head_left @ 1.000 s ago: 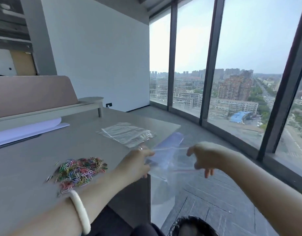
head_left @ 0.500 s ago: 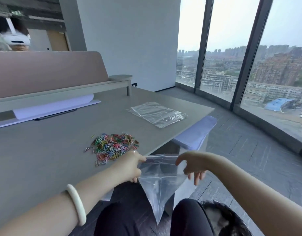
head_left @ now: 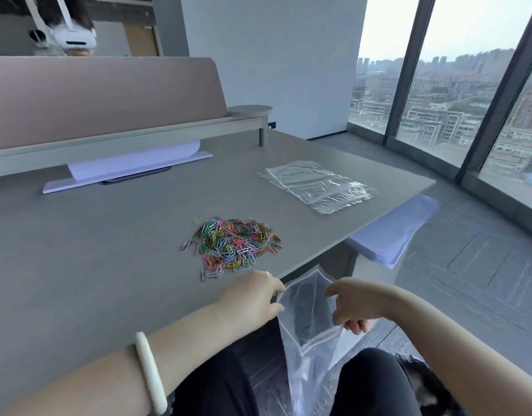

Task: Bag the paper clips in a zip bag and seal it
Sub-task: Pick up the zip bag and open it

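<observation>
We hold a clear zip bag (head_left: 308, 319) just off the near right corner of the grey desk (head_left: 87, 265), over our lap. Our left hand (head_left: 252, 298) pinches the left edge of the bag's mouth, our right hand (head_left: 353, 304) grips the right edge, and the two hands stand a little apart so that the mouth gapes open between them. The rest of the bag hangs down between our knees, creased and slack. A white bangle (head_left: 150, 372) sits on our left wrist.

The paper clips (head_left: 233, 244) lie in a loose, many-coloured pile on the desk, just beyond our left hand and not touching it; a few strays lie at the pile's left and near edges. None of them is in the bag that we can see.

Farther right on the desk, near its right edge, a flat stack of spare clear bags (head_left: 317, 186) lies well apart from the clips. At the far side a white curved sheet (head_left: 132, 166) rests under the raised shelf (head_left: 129, 136) of the desk divider. Below the desk's right edge a stack of white paper (head_left: 392, 232) shows. Beyond the divider a person wearing a white headset (head_left: 74, 39) is partly in view.
</observation>
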### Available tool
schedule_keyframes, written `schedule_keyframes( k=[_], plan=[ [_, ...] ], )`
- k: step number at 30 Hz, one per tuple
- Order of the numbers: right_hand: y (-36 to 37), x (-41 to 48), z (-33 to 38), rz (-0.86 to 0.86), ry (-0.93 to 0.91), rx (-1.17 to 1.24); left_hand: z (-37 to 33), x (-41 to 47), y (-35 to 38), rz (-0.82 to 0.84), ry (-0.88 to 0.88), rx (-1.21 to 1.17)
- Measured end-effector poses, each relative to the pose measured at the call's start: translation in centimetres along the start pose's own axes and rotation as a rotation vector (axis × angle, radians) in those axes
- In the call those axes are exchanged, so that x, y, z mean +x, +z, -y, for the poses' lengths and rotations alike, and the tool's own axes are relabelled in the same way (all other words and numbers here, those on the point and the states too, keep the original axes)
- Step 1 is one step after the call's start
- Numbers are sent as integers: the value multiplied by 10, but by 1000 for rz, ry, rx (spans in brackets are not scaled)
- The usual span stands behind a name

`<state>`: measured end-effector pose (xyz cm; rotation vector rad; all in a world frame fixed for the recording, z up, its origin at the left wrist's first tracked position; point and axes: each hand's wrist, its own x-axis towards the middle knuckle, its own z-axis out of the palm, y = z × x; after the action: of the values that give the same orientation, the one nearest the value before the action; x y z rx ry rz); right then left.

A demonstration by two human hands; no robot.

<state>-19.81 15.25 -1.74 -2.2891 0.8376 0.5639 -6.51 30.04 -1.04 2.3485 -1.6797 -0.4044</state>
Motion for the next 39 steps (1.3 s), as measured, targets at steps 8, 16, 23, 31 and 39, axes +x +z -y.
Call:
schedule_keyframes(
  k=[8,16,23,31,39],
  plan=[
    [14,14,8,-5,-34,-10,7,0,44,48,-127,37],
    [4,17,3,-102,13,-50,35,6,76,-102,-384,-618],
    [9,14,5,-211,31,-43,33,1,75,-207,-284,-699],
    [15,17,31,-114,-21,245,41,-9,73,-255,-378,-788],
    [15,21,45,-163,70,353,34,-37,60,-176,-300,-860]
  ],
)
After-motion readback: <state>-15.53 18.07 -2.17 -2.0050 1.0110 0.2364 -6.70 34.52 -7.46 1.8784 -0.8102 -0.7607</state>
